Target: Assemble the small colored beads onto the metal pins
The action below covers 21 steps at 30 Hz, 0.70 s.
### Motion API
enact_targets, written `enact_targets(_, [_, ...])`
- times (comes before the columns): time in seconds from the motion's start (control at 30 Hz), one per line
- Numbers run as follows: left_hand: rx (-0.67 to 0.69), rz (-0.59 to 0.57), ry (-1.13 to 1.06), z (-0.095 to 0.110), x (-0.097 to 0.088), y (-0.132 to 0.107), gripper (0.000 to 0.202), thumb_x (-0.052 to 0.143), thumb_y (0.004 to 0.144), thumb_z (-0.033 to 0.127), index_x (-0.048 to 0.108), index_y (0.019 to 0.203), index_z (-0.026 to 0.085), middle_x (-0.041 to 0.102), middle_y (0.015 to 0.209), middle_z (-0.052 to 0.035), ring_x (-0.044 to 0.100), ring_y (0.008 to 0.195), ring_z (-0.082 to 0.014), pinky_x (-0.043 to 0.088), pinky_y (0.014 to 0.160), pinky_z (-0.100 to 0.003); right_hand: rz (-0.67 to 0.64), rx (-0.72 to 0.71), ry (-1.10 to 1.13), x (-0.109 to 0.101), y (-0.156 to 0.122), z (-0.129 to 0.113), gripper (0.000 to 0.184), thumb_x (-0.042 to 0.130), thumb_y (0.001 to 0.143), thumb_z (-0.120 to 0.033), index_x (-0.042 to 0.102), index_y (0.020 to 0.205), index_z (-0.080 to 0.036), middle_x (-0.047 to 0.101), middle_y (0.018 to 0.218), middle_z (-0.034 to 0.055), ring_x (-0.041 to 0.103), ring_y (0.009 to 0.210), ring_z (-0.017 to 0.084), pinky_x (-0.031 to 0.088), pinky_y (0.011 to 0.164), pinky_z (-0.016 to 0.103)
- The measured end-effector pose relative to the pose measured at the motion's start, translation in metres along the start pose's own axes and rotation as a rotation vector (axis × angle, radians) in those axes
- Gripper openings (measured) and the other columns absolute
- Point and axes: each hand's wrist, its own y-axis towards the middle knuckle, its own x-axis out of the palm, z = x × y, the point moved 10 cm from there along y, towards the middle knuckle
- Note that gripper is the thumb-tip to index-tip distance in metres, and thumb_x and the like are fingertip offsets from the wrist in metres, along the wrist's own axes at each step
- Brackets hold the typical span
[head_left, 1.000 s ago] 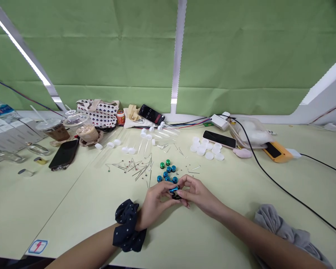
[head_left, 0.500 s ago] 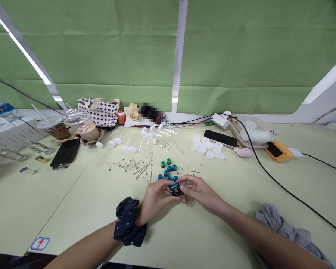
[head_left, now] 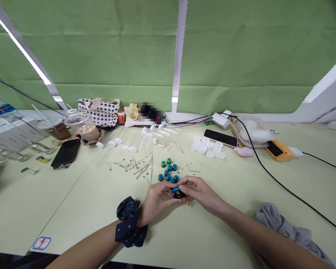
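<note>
Between my two hands is a small black-and-blue part (head_left: 178, 192), partly covered by fingers; its exact kind is hard to make out. My left hand (head_left: 158, 195) pinches it from the left, thumb below and fingers above. From the other side, my right hand (head_left: 195, 189) grips it with thumb and fingertips. Just beyond the fingers lie several small round blue pieces with dark bases (head_left: 168, 173), and behind them two green ones (head_left: 166, 162). Thin metal L-shaped keys (head_left: 140, 166) are scattered to the left, with tiny loose bits (head_left: 179, 172) close to the blue pieces.
White round caps (head_left: 207, 147) and a phone (head_left: 220, 138) lie at back right, near an orange device (head_left: 280, 150). A black cable (head_left: 268, 177) crosses the right side. Clear tubes (head_left: 142, 144), another phone (head_left: 65, 153) and drink cups (head_left: 89, 132) stand or lie left.
Both hands and the part between them have shifted very slightly, and the part appears turned a little. A blue round piece behind the left fingers shows more now.
</note>
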Motion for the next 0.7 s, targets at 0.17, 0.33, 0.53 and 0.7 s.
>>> enact_targets(0.17, [0.068, 0.001, 0.036, 0.006, 0.001, -0.002, 0.033, 0.068, 0.071, 0.026, 0.06, 0.101, 0.016, 0.065, 0.097, -0.008, 0.064, 0.077, -0.0152, 0.057, 0.069, -0.029, -0.033, -0.058, -0.01, 0.003, -0.001, -0.01, 0.028, 0.064, 0.074, -0.038, 0.057, 0.089, -0.015, 0.058, 0.082, 0.0037, 0.056, 0.064, 0.012, 0.048, 0.054, 0.025])
enact_targets(0.33, [0.172, -0.046, 0.236, 0.016, 0.008, -0.002, 0.033, 0.062, 0.078, 0.026, 0.056, 0.11, 0.019, 0.064, 0.097, -0.0076, 0.062, 0.077, -0.0145, 0.055, 0.068, -0.028, 0.028, -0.024, -0.047, 0.0, 0.0, -0.006, 0.031, 0.061, 0.075, -0.042, 0.056, 0.086, -0.014, 0.056, 0.066, 0.0002, 0.052, 0.051, 0.009, 0.045, 0.046, 0.023])
enact_targets(0.53, [0.252, -0.013, 0.263, 0.016, 0.007, -0.006, 0.031, 0.058, 0.08, 0.019, 0.054, 0.112, 0.02, 0.062, 0.1, -0.0084, 0.06, 0.089, -0.0167, 0.055, 0.071, -0.027, 0.073, -0.048, -0.07, 0.002, -0.002, -0.008, 0.031, 0.061, 0.074, -0.043, 0.053, 0.079, -0.015, 0.056, 0.065, -0.0002, 0.053, 0.048, 0.009, 0.046, 0.044, 0.023])
enact_targets(0.7, [0.002, -0.086, -0.016, -0.001, 0.012, -0.002, 0.029, 0.06, 0.079, 0.024, 0.055, 0.106, 0.017, 0.059, 0.1, -0.0085, 0.062, 0.085, -0.0173, 0.056, 0.074, -0.033, 0.042, -0.025, -0.087, 0.001, -0.001, -0.003, 0.029, 0.061, 0.075, -0.042, 0.053, 0.084, -0.015, 0.055, 0.065, -0.0011, 0.053, 0.049, 0.009, 0.045, 0.041, 0.021])
